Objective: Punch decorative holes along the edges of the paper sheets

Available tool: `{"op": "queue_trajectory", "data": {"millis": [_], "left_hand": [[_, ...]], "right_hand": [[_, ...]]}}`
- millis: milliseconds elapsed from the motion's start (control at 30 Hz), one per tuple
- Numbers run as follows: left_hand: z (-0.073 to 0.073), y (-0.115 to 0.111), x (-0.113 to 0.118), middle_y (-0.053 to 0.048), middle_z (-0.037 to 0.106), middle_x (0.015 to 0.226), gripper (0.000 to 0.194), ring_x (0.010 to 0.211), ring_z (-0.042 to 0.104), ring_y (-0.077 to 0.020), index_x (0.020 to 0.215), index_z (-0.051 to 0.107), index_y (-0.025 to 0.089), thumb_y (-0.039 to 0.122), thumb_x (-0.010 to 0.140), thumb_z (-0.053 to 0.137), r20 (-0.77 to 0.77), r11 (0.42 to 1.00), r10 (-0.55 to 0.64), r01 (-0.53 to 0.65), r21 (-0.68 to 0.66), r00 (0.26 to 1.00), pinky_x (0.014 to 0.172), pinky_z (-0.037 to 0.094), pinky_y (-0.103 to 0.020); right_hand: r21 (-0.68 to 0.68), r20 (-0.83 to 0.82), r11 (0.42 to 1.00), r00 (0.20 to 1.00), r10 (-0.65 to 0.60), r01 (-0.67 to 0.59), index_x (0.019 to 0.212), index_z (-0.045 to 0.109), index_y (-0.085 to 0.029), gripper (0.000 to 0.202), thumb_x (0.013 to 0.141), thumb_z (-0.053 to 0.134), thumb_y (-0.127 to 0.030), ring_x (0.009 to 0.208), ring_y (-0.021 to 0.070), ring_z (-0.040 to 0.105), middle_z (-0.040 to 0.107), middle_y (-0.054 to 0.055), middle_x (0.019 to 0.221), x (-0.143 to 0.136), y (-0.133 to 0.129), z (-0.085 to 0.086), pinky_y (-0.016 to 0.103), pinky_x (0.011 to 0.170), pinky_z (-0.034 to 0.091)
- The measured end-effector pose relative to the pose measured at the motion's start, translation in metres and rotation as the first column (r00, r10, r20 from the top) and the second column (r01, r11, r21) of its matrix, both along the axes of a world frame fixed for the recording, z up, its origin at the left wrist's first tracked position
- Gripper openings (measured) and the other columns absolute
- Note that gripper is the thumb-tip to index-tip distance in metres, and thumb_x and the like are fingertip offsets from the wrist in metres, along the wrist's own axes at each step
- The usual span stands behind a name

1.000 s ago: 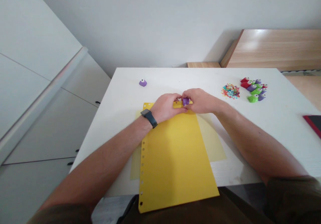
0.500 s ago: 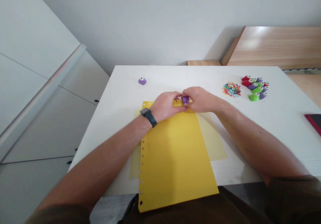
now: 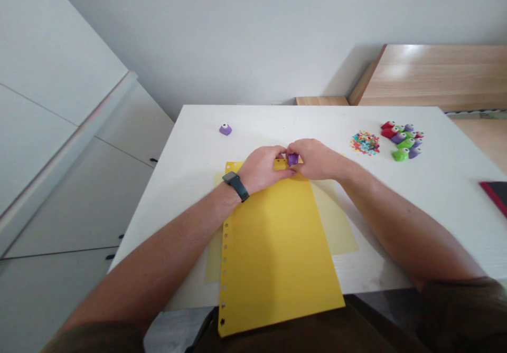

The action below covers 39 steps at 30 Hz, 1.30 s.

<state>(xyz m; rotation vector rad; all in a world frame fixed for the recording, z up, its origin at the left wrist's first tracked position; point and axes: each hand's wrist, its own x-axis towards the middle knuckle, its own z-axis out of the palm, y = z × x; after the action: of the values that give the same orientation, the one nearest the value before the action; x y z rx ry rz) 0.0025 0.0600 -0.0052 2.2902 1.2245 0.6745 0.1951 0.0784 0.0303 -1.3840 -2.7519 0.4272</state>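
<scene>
A sheet of yellow paper lies in front of me, its near end hanging past the table's edge. Small punched shapes run along its left and far edges. My left hand, wearing a dark watch, pinches the far edge of the sheet, thumb on top. Close against it, my right hand closes on a small purple paper punch set at that far edge. The fingertips of both hands nearly meet around the punch.
A paler yellow sheet lies under the paper on the white table. Another purple punch stands at the far left. To the right are a pile of coloured confetti, several red, green and purple punches, and a dark red-edged object.
Both hands and the purple punch stay in nearly the same place on the paper. The whole view has shifted very slightly.
</scene>
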Motion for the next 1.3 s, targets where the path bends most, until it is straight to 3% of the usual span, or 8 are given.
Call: {"op": "queue_trajectory", "data": {"millis": [600,967,1300], "left_hand": [[-0.0015,-0.0009,0.0029,-0.006,0.075,0.114,0.05,0.103,0.07,-0.0252,0.118,0.067,0.019,0.045,0.077,0.08,0.029,1.0,-0.001,0.001,0.001,1.0,0.091,0.051,-0.036],[-0.0014,-0.0004,0.0046,-0.005,0.074,0.114,0.046,0.104,0.069,-0.0251,0.116,0.067,0.02,0.041,0.077,0.08,0.069,1.0,-0.022,0.023,-0.018,0.997,0.093,0.051,-0.037],[-0.0022,-0.0005,0.0035,-0.006,0.074,0.114,0.044,0.106,0.068,-0.0248,0.115,0.067,0.019,0.039,0.077,0.079,0.094,0.999,-0.038,0.041,-0.031,0.995,0.095,0.051,-0.036]], "right_hand": [[0.015,0.013,1.0,1.0,0.006,-0.006,0.1,0.071,-0.019,0.025,0.077,0.066,-0.027,0.087,0.0227,0.067,0.075,0.008,0.099,-0.0026,-0.0017,0.002,0.028,0.072,0.041],[0.015,-0.004,1.0,1.0,0.002,-0.002,0.09,0.067,-0.019,0.017,0.075,0.064,-0.025,0.084,0.0211,0.066,0.073,0.007,0.094,-0.0017,-0.002,0.0014,0.027,0.071,0.042],[0.017,-0.011,1.0,1.0,0.005,-0.005,0.093,0.068,-0.019,0.019,0.076,0.063,-0.025,0.085,0.0213,0.067,0.074,0.007,0.095,-0.0017,-0.002,0.0004,0.027,0.073,0.043]]}}
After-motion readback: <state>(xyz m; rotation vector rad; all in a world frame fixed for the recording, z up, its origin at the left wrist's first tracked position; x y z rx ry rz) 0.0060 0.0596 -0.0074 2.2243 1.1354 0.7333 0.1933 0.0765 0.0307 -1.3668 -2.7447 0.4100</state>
